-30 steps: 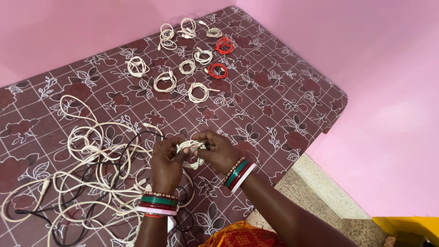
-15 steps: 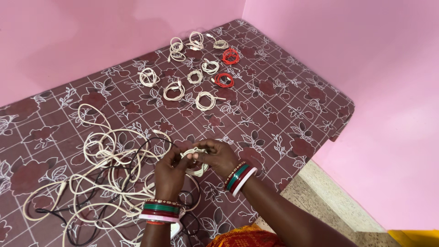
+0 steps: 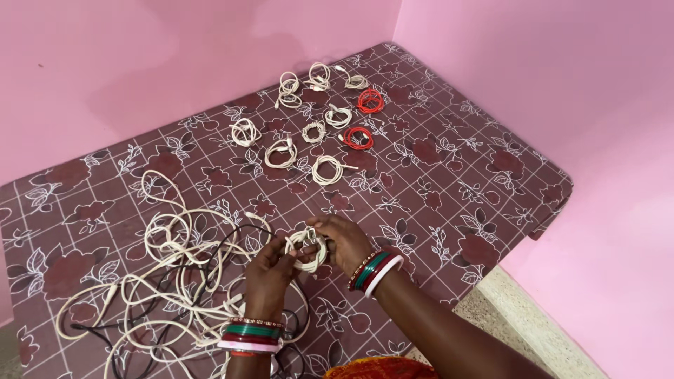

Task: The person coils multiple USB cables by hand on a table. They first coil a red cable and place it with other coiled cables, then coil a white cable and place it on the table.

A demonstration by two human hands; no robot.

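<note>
Both my hands hold a small coil of white cable (image 3: 303,247) just above the bed. My left hand (image 3: 268,275) grips the coil's near left side. My right hand (image 3: 344,242) pinches its right side, fingers curled over the loops. Each wrist wears red, green and white bangles. To the left of my hands lies a big tangle of loose white cables (image 3: 168,281) with a black cable (image 3: 210,256) running through it.
Several neat white cable coils (image 3: 326,169) and two red coils (image 3: 358,137) lie at the far side of the maroon flowered bedsheet (image 3: 456,189). Pink walls close the back and right. The bed's right edge drops to a speckled floor (image 3: 519,330).
My hands have kept working the same white coil, with the fingers shifting around it. The view has tilted so the bed and coils sit lower and further right in the picture.
</note>
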